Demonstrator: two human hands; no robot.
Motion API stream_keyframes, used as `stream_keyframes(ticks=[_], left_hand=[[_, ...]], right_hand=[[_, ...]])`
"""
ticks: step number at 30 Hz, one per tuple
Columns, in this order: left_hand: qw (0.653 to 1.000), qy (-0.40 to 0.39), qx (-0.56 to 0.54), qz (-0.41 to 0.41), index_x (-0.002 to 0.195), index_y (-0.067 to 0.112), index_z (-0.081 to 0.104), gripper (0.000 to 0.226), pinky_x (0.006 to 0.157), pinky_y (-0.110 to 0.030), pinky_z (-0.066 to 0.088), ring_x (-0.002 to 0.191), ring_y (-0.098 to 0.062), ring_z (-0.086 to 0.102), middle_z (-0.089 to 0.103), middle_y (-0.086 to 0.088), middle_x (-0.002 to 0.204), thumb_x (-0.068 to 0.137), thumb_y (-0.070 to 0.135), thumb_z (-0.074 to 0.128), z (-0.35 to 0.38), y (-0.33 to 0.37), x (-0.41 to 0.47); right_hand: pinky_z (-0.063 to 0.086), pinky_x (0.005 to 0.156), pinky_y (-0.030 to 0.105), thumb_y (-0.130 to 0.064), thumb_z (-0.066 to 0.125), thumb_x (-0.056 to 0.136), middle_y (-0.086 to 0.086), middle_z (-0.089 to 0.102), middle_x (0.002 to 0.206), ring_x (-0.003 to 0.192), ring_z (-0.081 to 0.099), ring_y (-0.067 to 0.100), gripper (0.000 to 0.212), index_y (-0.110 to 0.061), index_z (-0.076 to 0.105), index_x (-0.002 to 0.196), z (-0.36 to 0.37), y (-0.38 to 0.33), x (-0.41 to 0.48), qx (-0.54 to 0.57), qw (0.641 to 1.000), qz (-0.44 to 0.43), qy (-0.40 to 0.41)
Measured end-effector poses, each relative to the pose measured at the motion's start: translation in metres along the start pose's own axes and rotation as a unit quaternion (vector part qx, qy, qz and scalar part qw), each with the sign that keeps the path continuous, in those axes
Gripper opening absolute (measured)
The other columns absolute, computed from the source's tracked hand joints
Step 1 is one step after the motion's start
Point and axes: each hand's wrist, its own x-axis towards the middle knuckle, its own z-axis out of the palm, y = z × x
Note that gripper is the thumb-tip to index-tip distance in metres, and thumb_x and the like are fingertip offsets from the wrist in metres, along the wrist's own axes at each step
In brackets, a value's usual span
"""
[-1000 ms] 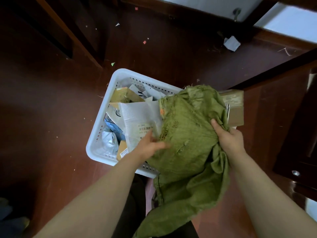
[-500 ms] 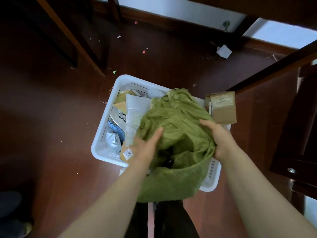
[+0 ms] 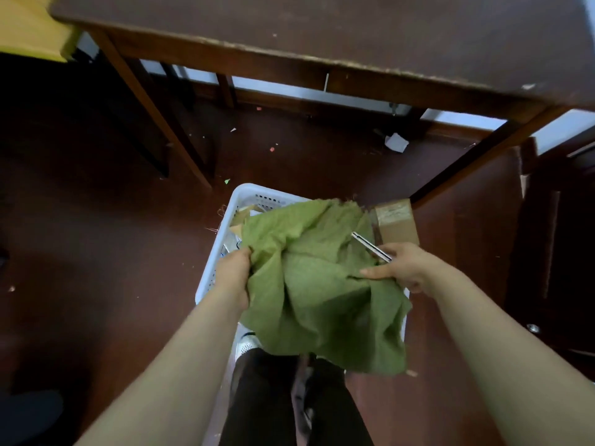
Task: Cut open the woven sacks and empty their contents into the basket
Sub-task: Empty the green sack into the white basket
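The left hand [image 3: 233,275] is closed tight on the sack [image 3: 315,284]. Its fingers are curled into the green cloth at the sack's left edge, over the left wall of the basket [image 3: 244,192]. The left forearm reaches in from the lower left, with the back of the hand facing up.

The right hand [image 3: 404,267] is half closed around a slim metal knife [image 3: 370,247]. The knife's tip points away from the person, toward the basket's far right corner. One straight digit of this hand lies on the sack's right side; the other fingers are tucked under, and how they sit cannot be seen. The right forearm comes in from the lower right, so the two hands are level with each other and the sack is spread between them.

The sack hangs limp and creased over the basket and covers most of its opening. Its lower hem drapes past the near rim, in front of the person's dark trouser legs [image 3: 267,397].

The white, perforated basket stands on the dark red floor [image 3: 96,252]. Only its far left corner is uncovered, and card and paper pieces [image 3: 246,215] show inside there. A taped cardboard box [image 3: 397,222] sits at the far right corner, just beyond the knife. Whether it rests inside the basket or on the rim cannot be told.

Beyond the basket stands a brown table [image 3: 322,37], with a crumpled paper scrap [image 3: 396,142] on the floor beneath it.
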Motion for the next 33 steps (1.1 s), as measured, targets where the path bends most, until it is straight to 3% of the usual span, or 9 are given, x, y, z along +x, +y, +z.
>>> stream_keyframes(ticks=[4, 8, 10, 14, 20, 23, 27, 30, 33], left_hand=[[0.997, -0.037, -0.052, 0.036, 0.087, 0.007, 0.067, 0.021, 0.071, -0.038, 0.057, 0.072, -0.027, 0.068, 0.070, -0.012, 0.081, 0.086, 0.028, 0.066, -0.016, 0.013, -0.014], [0.986, -0.054, 0.116, 0.111, 0.079, 0.015, 0.066, 0.011, 0.085, -0.046, 0.055, 0.094, -0.037, 0.068, 0.071, -0.016, 0.094, 0.088, 0.020, 0.067, -0.019, 0.008, -0.021], [0.984, -0.077, 0.086, 0.136, 0.087, 0.015, 0.070, 0.007, 0.083, -0.042, 0.056, 0.090, -0.031, 0.069, 0.073, -0.011, 0.094, 0.091, 0.018, 0.064, -0.015, 0.015, -0.028], [0.966, -0.081, 0.160, 0.184, 0.096, 0.015, 0.064, 0.006, 0.091, -0.047, 0.052, 0.102, -0.034, 0.065, 0.069, -0.011, 0.100, 0.094, 0.014, 0.059, -0.010, 0.013, -0.034], [0.968, -0.073, 0.147, 0.192, 0.100, 0.006, 0.066, 0.012, 0.081, -0.038, 0.056, 0.090, -0.027, 0.067, 0.070, -0.014, 0.098, 0.091, 0.005, 0.060, -0.008, 0.014, -0.034], [0.972, -0.139, 0.010, 0.188, 0.103, 0.009, 0.065, 0.026, 0.067, -0.026, 0.058, 0.079, -0.015, 0.071, 0.074, -0.003, 0.088, 0.089, -0.009, 0.052, -0.001, 0.021, -0.044], [0.982, -0.115, 0.065, 0.135, 0.096, 0.008, 0.066, 0.035, 0.058, -0.022, 0.055, 0.082, -0.024, 0.065, 0.070, -0.004, 0.078, 0.081, -0.018, 0.047, 0.021, -0.009, -0.039], [0.954, -0.213, 0.154, 0.147, 0.099, -0.002, 0.068, 0.035, 0.068, -0.024, 0.055, 0.067, -0.011, 0.065, 0.070, 0.010, 0.064, 0.081, -0.021, 0.045, 0.046, -0.035, -0.048], [0.889, -0.334, 0.265, 0.165, 0.103, 0.002, 0.070, 0.036, 0.083, -0.028, 0.054, 0.079, -0.012, 0.065, 0.071, 0.008, 0.078, 0.080, -0.015, 0.048, 0.056, -0.055, -0.057]], right_hand=[[0.046, 0.040, 0.015, -0.011, 0.082, 0.069, 0.002, 0.071, 0.071, 0.049, 0.065, 0.005, 0.041, -0.012, 0.068, 0.108, -0.008, 0.002, -0.012, 0.146, 0.982, -0.101, 0.056], [0.060, 0.061, 0.032, -0.005, 0.079, 0.074, 0.011, 0.069, 0.069, 0.056, 0.066, 0.017, 0.020, 0.003, 0.072, 0.091, -0.003, 0.020, -0.014, 0.107, 0.974, -0.122, 0.158], [0.057, 0.053, 0.025, -0.007, 0.075, 0.078, 0.007, 0.066, 0.059, 0.054, 0.063, 0.018, 0.009, 0.000, 0.069, 0.078, -0.003, 0.018, -0.014, 0.173, 0.957, -0.153, 0.178], [0.051, 0.059, 0.027, -0.017, 0.071, 0.083, 0.002, 0.063, 0.063, 0.064, 0.062, 0.019, 0.016, -0.018, 0.063, 0.069, -0.002, 0.027, -0.018, 0.121, 0.954, -0.150, 0.229], [0.051, 0.063, 0.036, -0.018, 0.074, 0.075, 0.009, 0.065, 0.064, 0.069, 0.065, 0.030, 0.015, -0.010, 0.067, 0.065, -0.010, 0.042, -0.007, 0.161, 0.947, -0.126, 0.247], [0.047, 0.055, 0.023, -0.005, 0.070, 0.078, 0.000, 0.061, 0.056, 0.057, 0.058, 0.016, 0.017, -0.015, 0.064, 0.064, -0.007, 0.040, 0.001, 0.267, 0.908, -0.157, 0.281], [0.036, 0.045, 0.021, -0.008, 0.066, 0.078, 0.000, 0.050, 0.043, 0.047, 0.051, 0.018, 0.019, -0.004, 0.060, 0.061, 0.013, 0.056, 0.014, 0.231, 0.945, -0.034, 0.228], [0.027, 0.040, 0.020, -0.050, 0.072, 0.074, 0.001, 0.063, 0.063, 0.037, 0.036, 0.010, 0.046, -0.006, 0.069, 0.085, 0.025, 0.034, 0.025, 0.282, 0.952, 0.038, 0.113], [0.055, 0.068, 0.032, -0.058, 0.084, 0.055, 0.005, 0.071, 0.094, 0.072, 0.067, 0.020, 0.068, -0.011, 0.065, 0.101, 0.039, 0.016, 0.043, 0.329, 0.943, 0.016, 0.056]])
